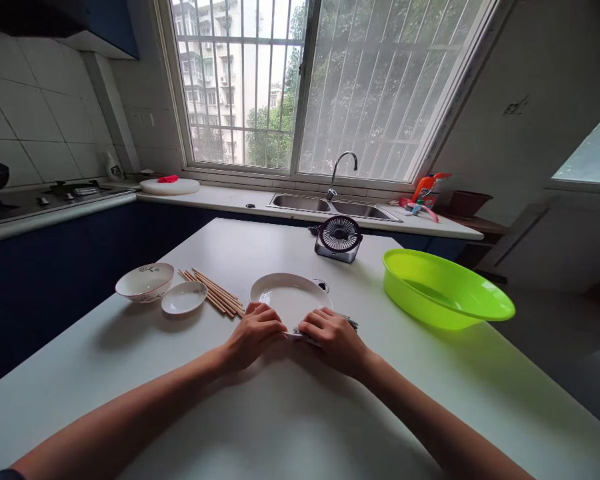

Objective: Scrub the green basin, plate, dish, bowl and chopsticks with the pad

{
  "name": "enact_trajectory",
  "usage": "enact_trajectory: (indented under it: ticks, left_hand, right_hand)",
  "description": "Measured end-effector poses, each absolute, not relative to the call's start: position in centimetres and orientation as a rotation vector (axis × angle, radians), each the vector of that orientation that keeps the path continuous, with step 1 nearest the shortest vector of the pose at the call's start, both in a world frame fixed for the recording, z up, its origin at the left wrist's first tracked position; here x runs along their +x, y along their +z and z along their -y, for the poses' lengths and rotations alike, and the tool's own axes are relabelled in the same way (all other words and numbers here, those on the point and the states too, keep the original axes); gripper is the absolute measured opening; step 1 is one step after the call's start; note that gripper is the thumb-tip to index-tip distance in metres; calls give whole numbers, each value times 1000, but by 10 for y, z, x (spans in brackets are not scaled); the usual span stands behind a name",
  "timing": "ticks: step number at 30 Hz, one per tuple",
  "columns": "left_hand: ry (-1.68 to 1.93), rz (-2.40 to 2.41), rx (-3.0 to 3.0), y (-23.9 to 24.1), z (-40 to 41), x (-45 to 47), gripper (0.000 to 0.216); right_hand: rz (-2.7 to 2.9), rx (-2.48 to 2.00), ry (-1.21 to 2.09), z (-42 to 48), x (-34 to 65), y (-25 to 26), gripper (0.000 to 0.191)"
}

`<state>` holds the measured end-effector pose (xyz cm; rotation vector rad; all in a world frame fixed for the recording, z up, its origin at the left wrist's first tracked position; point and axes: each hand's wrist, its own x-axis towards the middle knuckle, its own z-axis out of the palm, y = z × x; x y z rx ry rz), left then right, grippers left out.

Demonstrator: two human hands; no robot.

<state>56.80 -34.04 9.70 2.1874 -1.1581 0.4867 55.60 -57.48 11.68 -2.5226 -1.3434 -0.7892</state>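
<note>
A white oval plate [287,288] lies on the white table in front of me, its near rim between my two hands. My left hand [257,333] is closed on the near left rim, fingers curled over the edge. My right hand [333,337] is closed at the near right rim, with a grey cloth [351,321] bunched under its fingers and sticking out on the right. The palm hides most of the cloth. Beside my left hand lie several wooden chopsticks [217,293]. A small white dish [184,298] and a flower-patterned bowl [146,281] stand further left.
A bright green basin [445,290] stands at the table's right side. Behind the plate is a small black fan [340,237]. Across the gap, the counter holds a double sink [300,202] with a tap [334,175], a round white board [167,187] and a stove [55,200].
</note>
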Motion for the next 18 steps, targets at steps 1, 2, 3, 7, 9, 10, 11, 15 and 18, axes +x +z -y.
enact_trajectory:
  ticks: [1,2,3,7,9,10,11,15,18]
  left_hand:
    - [470,1148,2182,98,339,568,29]
    - [451,1143,2177,100,337,569,30]
    - [430,1147,2169,101,336,571,31]
    - [363,1205,2101,105,328,580,31]
    - [327,1245,2059,108,324,586,28]
    - [299,1261,2044,110,322,589,26]
    - [267,1275,2036,112,320,591,26]
    - [217,1319,2044,118,316,594,25]
    - [259,1328,2066,118,317,590,25]
  right_hand:
    - [1348,-2513,-779,576,556,117,24]
    - [1357,-2501,-765,577,556,117,23]
    - [1367,-2492,-746,579,557,116,21]
    - [1413,-2463,-673,589,562,115,20]
    - [1446,-2436,-668,594,566,115,22]
    - [1466,-2420,-671,596,567,115,23]
    - [1483,-2407,-674,598,569,116,24]
    - [1516,-2370,-698,600,571,116,23]
    - [1491,-2362,-734,599,571,114,23]
